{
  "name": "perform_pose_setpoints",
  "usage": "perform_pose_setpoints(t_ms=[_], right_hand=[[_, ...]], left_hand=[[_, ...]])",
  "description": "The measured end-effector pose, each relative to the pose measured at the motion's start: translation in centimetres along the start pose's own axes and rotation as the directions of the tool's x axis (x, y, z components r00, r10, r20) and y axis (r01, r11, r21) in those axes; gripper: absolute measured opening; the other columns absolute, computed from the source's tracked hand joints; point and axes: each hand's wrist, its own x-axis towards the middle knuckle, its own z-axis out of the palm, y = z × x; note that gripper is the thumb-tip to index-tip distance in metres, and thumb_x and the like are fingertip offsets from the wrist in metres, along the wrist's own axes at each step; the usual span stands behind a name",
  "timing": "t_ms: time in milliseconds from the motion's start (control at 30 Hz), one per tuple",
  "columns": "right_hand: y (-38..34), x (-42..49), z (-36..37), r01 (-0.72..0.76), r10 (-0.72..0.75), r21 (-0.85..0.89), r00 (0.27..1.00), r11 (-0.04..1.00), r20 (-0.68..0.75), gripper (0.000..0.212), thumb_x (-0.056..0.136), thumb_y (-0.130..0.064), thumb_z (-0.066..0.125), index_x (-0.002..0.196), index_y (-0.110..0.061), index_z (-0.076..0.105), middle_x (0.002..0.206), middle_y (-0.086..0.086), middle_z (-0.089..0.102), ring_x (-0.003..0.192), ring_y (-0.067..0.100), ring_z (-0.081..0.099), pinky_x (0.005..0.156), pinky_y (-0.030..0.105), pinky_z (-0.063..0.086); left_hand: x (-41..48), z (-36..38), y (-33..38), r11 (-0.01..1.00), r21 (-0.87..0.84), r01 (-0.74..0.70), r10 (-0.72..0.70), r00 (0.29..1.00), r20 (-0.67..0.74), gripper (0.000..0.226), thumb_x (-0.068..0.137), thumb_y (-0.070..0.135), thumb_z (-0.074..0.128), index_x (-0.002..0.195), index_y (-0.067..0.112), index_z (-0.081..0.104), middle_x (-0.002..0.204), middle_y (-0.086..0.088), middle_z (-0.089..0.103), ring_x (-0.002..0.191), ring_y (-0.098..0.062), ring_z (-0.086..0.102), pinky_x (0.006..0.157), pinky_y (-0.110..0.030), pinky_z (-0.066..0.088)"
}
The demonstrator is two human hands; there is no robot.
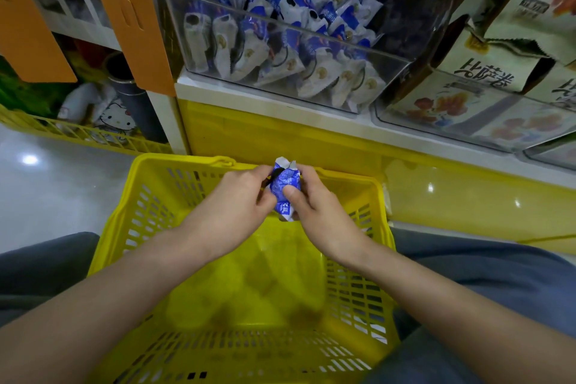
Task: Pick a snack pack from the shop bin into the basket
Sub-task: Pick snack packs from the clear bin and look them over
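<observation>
**SNACK PACK HELD OVER BASKET: RELEASE PENDING**

**Status.** The basket (146, 206), yellow with lattice walls, sits directly beneath both hands. Its bottom is blurred, so its contents cannot be told. The shop bin (249, 14), clear-walled, stands above and beyond the hands and is full of blue-and-white packs. The left hand (237, 206) pinches the pack's left edge with its fingertips. The right hand (318, 212) grips it with the thumb across the front and the fingers curled behind. The snack pack (285, 188) stands upright between the two hands, above the basket's far end.

**Hazards.**
- The pack hangs near the far rim. Forward drift at release could land it on the rim or outside.
- Opposed pulling by the two hands could tear the wrapper.

**Surroundings.** The floor (46, 196), left of the hands, is pale, glossy and reflects a lamp. The yellow shelf base (280, 131) lies just beyond the hands.
</observation>
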Motion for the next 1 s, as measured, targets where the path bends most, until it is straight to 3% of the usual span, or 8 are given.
perform_pose_setpoints(t_ms=[200,333,500,567,633,767,867,1000], right_hand=[[0.7,-0.3,-0.1,-0.002,0.002,0.003,1.0,1.0,0.015,0.031,0.098,-0.018,0.041,0.129,-0.014,0.042,0.107,0.013,0.063,0.094,0.028,0.063,0.087,0.05,0.048],[1.4,-0.7,-0.1,0.06,-0.059,-0.087,0.998,0.994,0.016,0.031,0.098,-0.021,0.043,0.129,-0.017,0.043,0.1,0.006,0.064,0.089,0.022,0.062,0.085,0.044,0.048],[1.9,-0.7,-0.1,0.0,-0.001,0.17,1.0,0.985,0.004,0.031,0.093,-0.02,0.051,0.123,-0.024,0.041,0.107,0.001,0.061,0.083,0.01,0.064,0.075,0.028,0.053],[2.0,-0.6,-0.4,-0.018,0.03,0.176,0.997,0.984,-0.065,0.038,0.089,-0.024,0.058,0.123,-0.024,0.04,0.101,-0.004,0.059,0.079,0.003,0.061,0.073,0.027,0.052],[2.1,-0.7,-0.7,0.0,0.009,0.065,0.991,0.998,-0.135,0.052,0.084,-0.027,0.065,0.128,-0.018,0.038,0.099,-0.01,0.055,0.074,-0.004,0.055,0.071,0.023,0.049],[1.7,-1.0,-0.7,0.084,-0.103,-0.135,0.985,0.987,-0.141,0.07,0.073,-0.035,0.075,0.129,-0.016,0.039,0.117,-0.004,0.051,0.101,0.003,0.051,0.087,0.019,0.043],[1.1,-1.0,-0.6,0.051,-0.049,0.013,0.99,0.999,-0.133,0.047,0.081,-0.027,0.069,0.12,-0.021,0.044,0.117,-0.002,0.055,0.104,0.004,0.053,0.088,0.014,0.042],[0.5,-0.5,-0.9,-0.046,0.062,0.421,0.998,0.906,-0.024,0.025,0.089,-0.004,0.056,0.114,-0.004,0.054,0.091,0.001,0.064,0.067,0.002,0.063,0.065,0.016,0.053]], left_hand=[[0.0,0.3,0.0,0.998,-0.055,0.025,-0.025,1.0,-0.009,0.025,0.09,0.01,0.049,0.11,0.011,0.064,0.082,-0.007,0.067,0.073,-0.023,0.059,0.06,-0.023,0.035],[0.0,0.3,0.0,0.999,-0.031,0.039,-0.04,0.999,-0.014,0.023,0.095,0.02,0.045,0.104,0.011,0.064,0.07,0.002,0.054,0.063,-0.015,0.047,0.057,-0.02,0.027],[0.2,0.4,0.6,0.988,-0.106,0.11,-0.103,0.992,0.072,0.026,0.097,0.025,0.042,0.106,0.013,0.063,0.074,0.002,0.062,0.067,-0.007,0.056,0.064,-0.016,0.041],[0.3,0.4,1.1,0.901,-0.349,0.257,-0.186,0.957,0.224,0.03,0.094,0.033,0.047,0.118,0.017,0.057,0.094,-0.002,0.069,0.088,-0.014,0.064,0.086,-0.032,0.049],[0.3,0.8,1.6,0.757,-0.531,0.381,-0.224,0.914,0.337,0.039,0.089,0.037,0.056,0.12,0.016,0.049,0.099,-0.003,0.069,0.095,-0.014,0.065,0.092,-0.04,0.049],[0.8,1.0,2.1,0.658,-0.643,0.393,-0.306,0.919,0.249,0.005,0.092,0.014,0.052,0.093,0.014,0.047,0.084,-0.005,0.064,0.069,-0.013,0.062,0.069,-0.032,0.053],[1.3,0.5,2.3,0.554,-0.736,0.389,-0.363,0.909,0.208,0.009,0.096,0.012,0.045,0.093,0.016,0.053,0.086,-0.005,0.064,0.068,-0.006,0.063,0.059,-0.022,0.053],[1.8,0.0,2.5,0.452,-0.824,0.34,-0.385,0.908,0.164,0.018,0.096,0.014,0.043,0.102,0.01,0.059,0.095,-0.01,0.066,0.079,-0.014,0.061,0.074,-0.025,0.051]])
